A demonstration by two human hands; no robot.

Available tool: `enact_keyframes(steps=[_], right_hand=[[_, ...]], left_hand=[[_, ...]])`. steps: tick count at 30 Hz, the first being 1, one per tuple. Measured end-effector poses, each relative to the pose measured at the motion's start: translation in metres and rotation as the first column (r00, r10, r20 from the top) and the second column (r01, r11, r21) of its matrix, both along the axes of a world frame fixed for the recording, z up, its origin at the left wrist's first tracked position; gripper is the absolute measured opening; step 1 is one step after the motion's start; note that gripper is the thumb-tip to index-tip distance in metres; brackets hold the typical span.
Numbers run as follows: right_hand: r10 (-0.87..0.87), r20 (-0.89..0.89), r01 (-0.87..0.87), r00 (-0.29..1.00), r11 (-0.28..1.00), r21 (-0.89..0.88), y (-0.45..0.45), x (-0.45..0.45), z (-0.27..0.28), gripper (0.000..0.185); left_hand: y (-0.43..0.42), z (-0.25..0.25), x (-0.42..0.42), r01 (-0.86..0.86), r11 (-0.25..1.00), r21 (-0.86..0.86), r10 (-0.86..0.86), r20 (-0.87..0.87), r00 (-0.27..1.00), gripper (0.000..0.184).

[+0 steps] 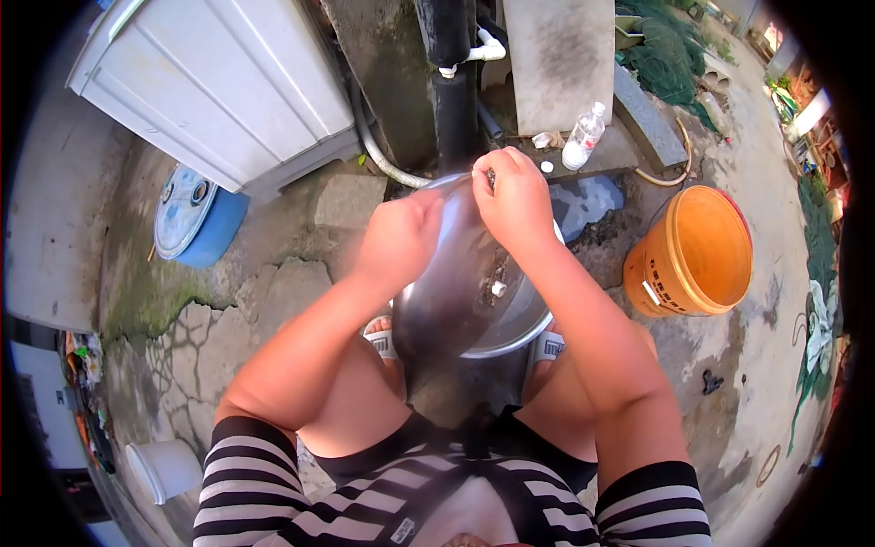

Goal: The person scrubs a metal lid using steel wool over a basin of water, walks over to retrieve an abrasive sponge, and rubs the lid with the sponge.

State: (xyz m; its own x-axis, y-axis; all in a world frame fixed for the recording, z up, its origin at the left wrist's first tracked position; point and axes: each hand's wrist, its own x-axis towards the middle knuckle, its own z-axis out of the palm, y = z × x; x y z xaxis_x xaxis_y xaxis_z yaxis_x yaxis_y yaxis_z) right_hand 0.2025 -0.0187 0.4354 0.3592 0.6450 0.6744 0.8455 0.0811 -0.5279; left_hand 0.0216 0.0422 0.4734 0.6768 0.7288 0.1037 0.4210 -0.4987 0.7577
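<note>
A dark, motion-blurred item (442, 292), perhaps a net or cloth, hangs over a metal basin (510, 342) between my feet. My right hand (512, 196) is closed on its upper edge, and a small speckled bit shows between the fingers. To the left, my left hand (401, 232) is curled beside the dark item; its fingertips are smeared by motion, so its hold is unclear. A small white piece (498, 289) and some crumbly bits show near the basin's middle. The dark item hides the basin's left part.
An orange bucket (693, 255) stands at the right. Beyond the basin are a clear bottle (583, 137), a white cap (547, 167) and a hose (665, 178). A blue drum (196, 214), a large white container (219, 82) and a white bucket (164, 471) are on the left.
</note>
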Motion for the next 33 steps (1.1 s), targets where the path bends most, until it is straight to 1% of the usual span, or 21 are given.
enact_keyframes(steps=[2, 3, 5, 7, 10, 11, 14, 15, 17, 18, 19, 22, 23, 25, 26, 29, 33], right_hand=[[0.053, -0.027, -0.052, 0.998, 0.998, 0.027, -0.004, -0.009, 0.009, 0.007], [0.067, -0.027, -0.066, 0.997, 0.998, 0.019, -0.006, -0.013, 0.013, 0.007], [-0.011, -0.018, 0.011, 1.0, 1.0, -0.02, -0.001, -0.002, -0.001, 0.008], [-0.062, 0.002, 0.062, 0.998, 0.998, -0.025, 0.002, 0.001, 0.0, 0.008], [0.047, -0.01, -0.047, 0.999, 0.999, 0.016, -0.004, -0.013, 0.013, 0.007], [0.033, -0.031, -0.033, 0.999, 0.999, 0.027, -0.002, -0.008, 0.007, 0.007], [-0.073, -0.008, 0.072, 0.997, 0.995, -0.067, 0.002, 0.009, -0.008, 0.008], [-0.063, -0.026, 0.062, 0.998, 0.996, -0.064, 0.001, 0.007, -0.001, 0.008], [-0.101, -0.063, 0.096, 0.993, 0.992, -0.078, -0.003, 0.008, 0.008, 0.007], [-0.122, -0.081, 0.115, 0.989, 0.99, -0.085, -0.004, 0.011, 0.01, 0.007], [-0.109, -0.08, 0.107, 0.991, 0.994, -0.027, -0.003, 0.02, 0.004, 0.008], [-0.033, -0.205, 0.033, 0.978, 0.999, -0.003, -0.005, 0.033, 0.011, 0.008], [0.003, -0.211, -0.008, 0.977, 1.0, -0.027, -0.006, 0.032, 0.016, 0.009], [0.068, -0.229, -0.088, 0.971, 0.993, -0.077, -0.013, 0.031, 0.023, 0.01], [0.081, -0.211, -0.099, 0.974, 0.992, -0.076, -0.016, 0.031, 0.024, 0.011], [0.119, -0.181, -0.134, 0.976, 0.989, -0.07, -0.02, 0.028, 0.027, 0.011], [0.154, -0.172, -0.165, 0.973, 0.985, -0.05, -0.021, 0.021, 0.029, 0.01]], left_hand=[[-0.001, -0.002, 0.002, -0.029, 1.0, 0.011, 0.029, 0.015, 0.999, 0.028], [-0.001, -0.001, 0.001, -0.017, 1.0, 0.023, 0.017, 0.011, 1.0, 0.028], [-0.004, 0.005, 0.0, 0.007, 0.999, 0.044, -0.007, 0.003, 1.0, 0.028], [-0.002, -0.001, 0.001, -0.004, 0.998, 0.061, 0.005, -0.012, 1.0, 0.028], [0.002, -0.003, 0.001, -0.033, 0.997, 0.076, 0.04, -0.082, 0.996, 0.028], [0.001, -0.004, 0.001, -0.044, 0.996, 0.077, 0.053, -0.115, 0.992, 0.028], [0.003, -0.008, 0.0, -0.045, 0.998, 0.042, 0.047, -0.061, 0.997, 0.028], [0.001, -0.004, 0.0, -0.049, 0.999, 0.021, 0.049, -0.011, 0.999, 0.028], [-0.005, 0.003, -0.001, -0.053, 0.998, -0.03, 0.055, 0.086, 0.995, 0.028], [-0.005, 0.004, 0.0, -0.049, 0.996, -0.079, 0.056, 0.082, 0.995, 0.028], [-0.003, 0.004, -0.002, -0.045, 0.991, -0.128, 0.055, 0.078, 0.995, 0.028], [0.003, 0.003, -0.005, -0.007, 0.97, -0.244, 0.03, 0.089, 0.996, 0.029], [0.004, 0.002, -0.006, 0.01, 0.96, -0.279, 0.018, 0.097, 0.995, 0.029], [0.006, 0.0, -0.005, 0.026, 0.95, -0.311, 0.021, 0.147, 0.989, 0.03], [0.006, -0.001, -0.005, 0.036, 0.944, -0.327, 0.022, 0.17, 0.985, 0.03], [0.002, 0.008, -0.004, 0.017, 0.937, -0.348, 0.043, 0.164, 0.986, 0.03], [0.006, 0.004, -0.004, 0.02, 0.942, -0.335, 0.035, 0.157, 0.987, 0.03]])
